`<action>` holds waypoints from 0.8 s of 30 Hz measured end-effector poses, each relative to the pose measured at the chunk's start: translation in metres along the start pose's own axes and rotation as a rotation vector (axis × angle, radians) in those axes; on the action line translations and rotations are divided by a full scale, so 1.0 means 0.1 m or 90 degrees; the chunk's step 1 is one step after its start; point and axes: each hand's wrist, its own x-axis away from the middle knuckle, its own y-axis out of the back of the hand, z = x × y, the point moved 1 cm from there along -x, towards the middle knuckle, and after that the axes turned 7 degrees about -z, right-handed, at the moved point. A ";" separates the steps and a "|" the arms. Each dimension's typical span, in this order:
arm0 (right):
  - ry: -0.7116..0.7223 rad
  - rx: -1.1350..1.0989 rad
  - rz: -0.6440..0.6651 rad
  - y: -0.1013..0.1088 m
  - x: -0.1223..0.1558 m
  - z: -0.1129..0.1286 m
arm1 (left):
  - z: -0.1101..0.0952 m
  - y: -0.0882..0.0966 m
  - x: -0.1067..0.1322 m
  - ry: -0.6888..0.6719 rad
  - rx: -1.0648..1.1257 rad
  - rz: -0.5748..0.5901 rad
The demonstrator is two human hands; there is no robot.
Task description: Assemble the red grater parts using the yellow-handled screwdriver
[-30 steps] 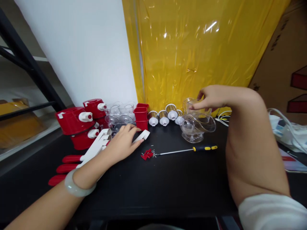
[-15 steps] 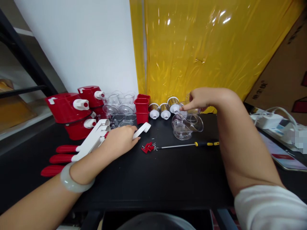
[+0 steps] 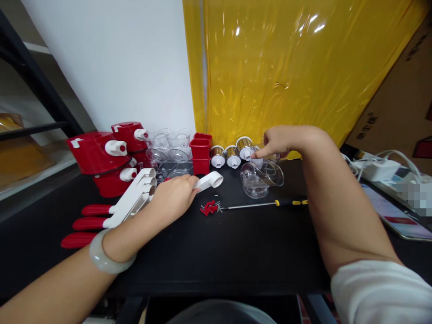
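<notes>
My left hand (image 3: pixel 177 195) is closed around a white crank handle (image 3: pixel 213 180), whose round, hollow end sticks out to the right past my fingers. The rest of that handle is hidden by the hand. On the right, my right hand (image 3: pixel 278 141) has its fingers curled on a clear plastic hopper (image 3: pixel 263 177), index finger and thumb at its upper part. Just left of this hand lie several metal grater drums (image 3: pixel 233 156) with white ends. Small red pieces (image 3: pixel 209 208) and loose screws (image 3: pixel 220 208) lie between the hands, beside the tip of a screwdriver (image 3: pixel 253 205).
Red grater bodies (image 3: pixel 97 153) are stacked at the left. Other white crank handles with red grips (image 3: pixel 96 210) lie beside my left forearm. Clear hoppers (image 3: pixel 168 148) and red boxes (image 3: pixel 200 155) stand behind. A phone (image 3: pixel 391 211) and a power strip (image 3: pixel 378 168) lie at right.
My left hand has shifted slightly right, and the crank handle has turned so its hollow round end shows more. My right hand and the clear hopper have moved slightly left.
</notes>
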 end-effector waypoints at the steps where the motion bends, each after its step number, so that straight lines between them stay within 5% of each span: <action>1: -0.001 -0.006 0.003 -0.01 -0.01 -0.01 | -0.01 0.01 0.00 -0.002 0.001 -0.004; 6: -0.006 -0.029 0.010 -0.02 -0.04 -0.08 | -0.04 0.03 0.02 -0.011 0.004 -0.004; 12: 0.031 0.015 -0.081 0.16 0.11 -0.23 | -0.05 0.04 0.02 -0.016 0.008 -0.010; 24: 0.056 -0.097 -0.153 0.42 0.37 -1.15 | -0.08 0.01 0.04 -0.048 0.004 -0.050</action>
